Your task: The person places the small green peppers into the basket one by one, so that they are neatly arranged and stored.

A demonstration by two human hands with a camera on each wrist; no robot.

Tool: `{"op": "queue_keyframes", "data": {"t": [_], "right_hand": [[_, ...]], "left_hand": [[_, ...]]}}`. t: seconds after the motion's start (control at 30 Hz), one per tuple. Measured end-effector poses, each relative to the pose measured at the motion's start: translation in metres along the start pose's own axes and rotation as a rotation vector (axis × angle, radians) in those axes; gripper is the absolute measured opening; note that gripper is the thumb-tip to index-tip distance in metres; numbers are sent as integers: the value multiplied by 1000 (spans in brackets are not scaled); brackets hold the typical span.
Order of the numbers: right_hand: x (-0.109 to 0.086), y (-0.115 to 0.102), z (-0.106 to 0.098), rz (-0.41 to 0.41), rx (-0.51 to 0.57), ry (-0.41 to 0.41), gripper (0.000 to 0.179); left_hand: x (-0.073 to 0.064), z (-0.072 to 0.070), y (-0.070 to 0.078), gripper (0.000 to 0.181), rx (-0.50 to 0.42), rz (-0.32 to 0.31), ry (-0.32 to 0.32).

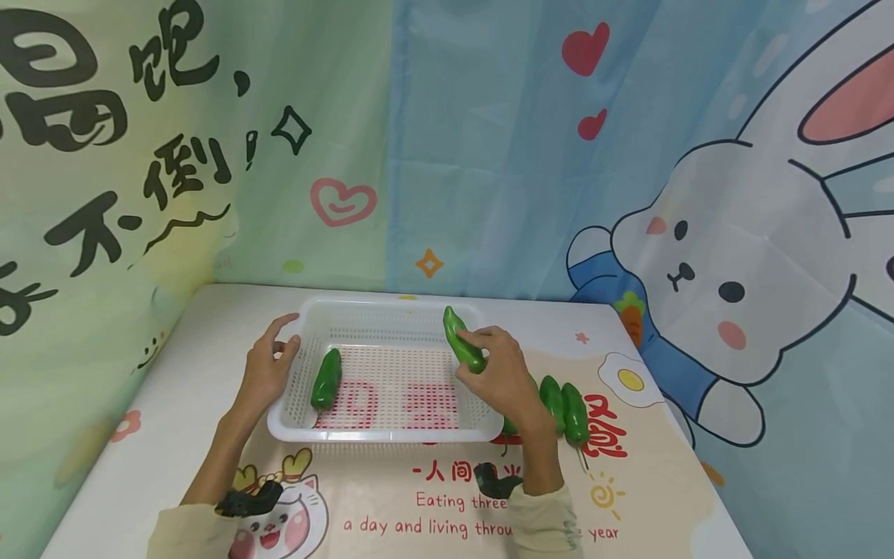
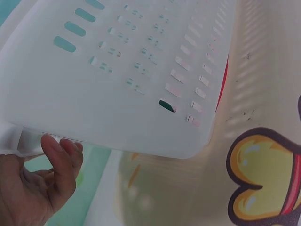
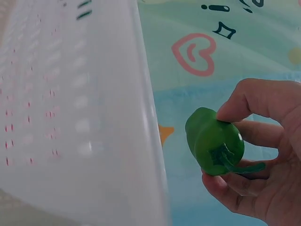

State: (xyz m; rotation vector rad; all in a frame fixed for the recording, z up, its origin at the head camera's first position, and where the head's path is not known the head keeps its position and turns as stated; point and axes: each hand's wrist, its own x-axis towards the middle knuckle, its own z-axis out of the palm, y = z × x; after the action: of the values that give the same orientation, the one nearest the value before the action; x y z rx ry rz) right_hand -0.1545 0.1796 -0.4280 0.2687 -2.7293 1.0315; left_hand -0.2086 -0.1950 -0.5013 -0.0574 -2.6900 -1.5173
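Note:
A white perforated plastic basket [image 1: 391, 435] stands on the table, with one green pepper [image 1: 327, 380] lying inside near its left end. My left hand [image 1: 268, 365] is at the basket's left rim, thumb and fingers gripping the edge; in the left wrist view those fingers [image 2: 60, 162] bend against the rim. With thumb and fingertips my right hand [image 1: 497, 369] pinches another green pepper [image 1: 459, 338] above the basket's right side. The right wrist view shows that pepper's stem end [image 3: 221, 153] facing the camera, apart from the basket wall.
Right of the basket, several more green peppers [image 1: 575, 413] lie side by side on the printed mat [image 1: 405, 497], partly hidden by the right wrist. A printed curtain [image 1: 475, 155] hangs behind the white table [image 1: 188, 349].

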Motion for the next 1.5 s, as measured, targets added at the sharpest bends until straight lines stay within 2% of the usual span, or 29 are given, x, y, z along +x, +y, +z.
{"op": "queue_keyframes", "data": {"t": [1.2,1.5], "right_hand": [[20,-39,50,-70,87,-124,52],[21,-45,63,-25,96,-149,52]], "left_hand": [[3,-1,-4,54,1,27,12],[3,0,-4,53,-5,28,8]]}}
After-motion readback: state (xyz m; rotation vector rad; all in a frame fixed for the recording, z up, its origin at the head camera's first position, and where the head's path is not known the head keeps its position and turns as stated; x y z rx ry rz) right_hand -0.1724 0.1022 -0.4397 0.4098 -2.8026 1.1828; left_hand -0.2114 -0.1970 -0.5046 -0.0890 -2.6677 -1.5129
